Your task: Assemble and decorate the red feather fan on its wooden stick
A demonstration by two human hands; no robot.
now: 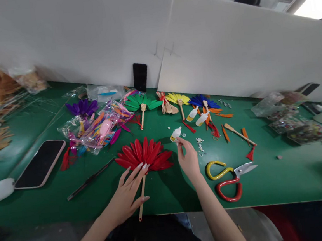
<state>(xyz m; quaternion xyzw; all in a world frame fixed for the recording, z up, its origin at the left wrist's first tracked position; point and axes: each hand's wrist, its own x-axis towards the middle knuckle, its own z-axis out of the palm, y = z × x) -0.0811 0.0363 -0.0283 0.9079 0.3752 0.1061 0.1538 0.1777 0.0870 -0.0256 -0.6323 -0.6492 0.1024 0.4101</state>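
- Red feather fan (138,152) lies at seven o'clock in my view; my left hand (123,198) rests near its base, fingers slightly spread.
- My right hand (189,160) is at the white bottle (176,133), at two o'clock from the fan; whether the fingertips pinch it, I cannot tell.
- I judge it good to press lightly, so feathers (157,160) lie flat.

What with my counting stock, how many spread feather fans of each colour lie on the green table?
Red fan: 1
Green fan: 1
Yellow fan: 1
Blue fan: 1
Purple fan: 1
Total: 5, loose feathers not counted
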